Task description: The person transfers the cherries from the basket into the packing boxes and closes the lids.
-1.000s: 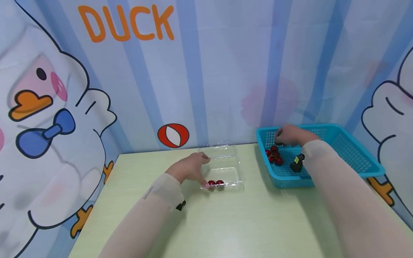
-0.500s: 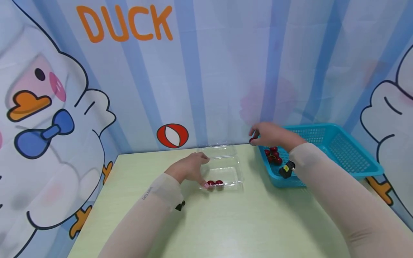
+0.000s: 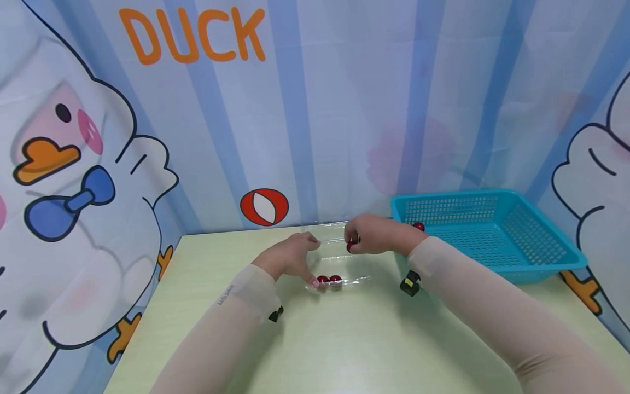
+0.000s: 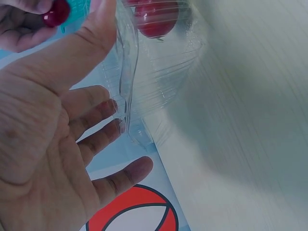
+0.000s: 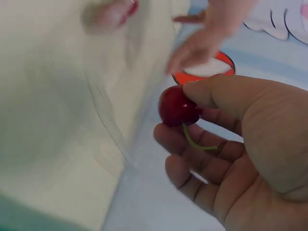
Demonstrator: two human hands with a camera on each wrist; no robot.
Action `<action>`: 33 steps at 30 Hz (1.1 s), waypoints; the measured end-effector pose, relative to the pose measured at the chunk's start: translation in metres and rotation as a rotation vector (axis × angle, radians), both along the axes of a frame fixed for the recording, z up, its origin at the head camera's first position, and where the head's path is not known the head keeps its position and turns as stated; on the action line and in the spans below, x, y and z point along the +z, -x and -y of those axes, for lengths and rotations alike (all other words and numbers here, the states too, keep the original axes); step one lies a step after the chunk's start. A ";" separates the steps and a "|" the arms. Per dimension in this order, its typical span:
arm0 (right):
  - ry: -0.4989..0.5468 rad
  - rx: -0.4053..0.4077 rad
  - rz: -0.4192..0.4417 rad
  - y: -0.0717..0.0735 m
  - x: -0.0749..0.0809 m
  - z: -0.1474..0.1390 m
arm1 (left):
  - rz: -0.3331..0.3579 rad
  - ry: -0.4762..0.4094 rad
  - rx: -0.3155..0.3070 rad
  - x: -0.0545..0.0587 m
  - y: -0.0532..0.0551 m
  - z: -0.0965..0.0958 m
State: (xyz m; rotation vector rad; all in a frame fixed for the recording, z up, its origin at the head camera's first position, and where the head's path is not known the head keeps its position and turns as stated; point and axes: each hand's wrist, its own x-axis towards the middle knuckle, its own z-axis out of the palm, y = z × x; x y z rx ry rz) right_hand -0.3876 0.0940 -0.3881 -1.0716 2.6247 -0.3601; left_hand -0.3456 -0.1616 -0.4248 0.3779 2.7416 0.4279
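Note:
A clear plastic box (image 3: 344, 282) with its lid raised at the back stands on the table, two red cherries (image 3: 336, 279) along its front wall. My left hand (image 3: 290, 256) rests against the box's left side; in the left wrist view its thumb lies along the rim (image 4: 126, 91) and the other fingers (image 4: 122, 180) spread out fairly straight. Over the right part of the box, my right hand (image 3: 376, 234) pinches another cherry (image 5: 177, 106) between thumb and fingers. A green stem (image 5: 195, 143) hangs from that cherry towards the palm.
A blue plastic basket (image 3: 536, 235) stands to the right; one cherry (image 3: 418, 226) shows at its left end, with my right forearm covering that corner. A printed duck curtain (image 3: 344, 109) hangs behind the table's back edge.
My right hand has lifted a cherry out of the basket and carried it left to over the clear box. The left hand has stayed at the box's left side.

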 end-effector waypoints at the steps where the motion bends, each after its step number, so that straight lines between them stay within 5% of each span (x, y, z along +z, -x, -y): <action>1: -0.003 0.010 0.004 -0.002 -0.004 0.004 | -0.001 0.001 0.000 0.000 0.000 0.000; 12: -0.073 0.014 0.096 -0.011 -0.036 0.030 | -0.009 0.013 -0.020 0.000 -0.001 0.000; 33: -0.086 -0.015 0.156 -0.013 -0.047 0.044 | -0.017 0.026 -0.023 0.001 -0.001 0.000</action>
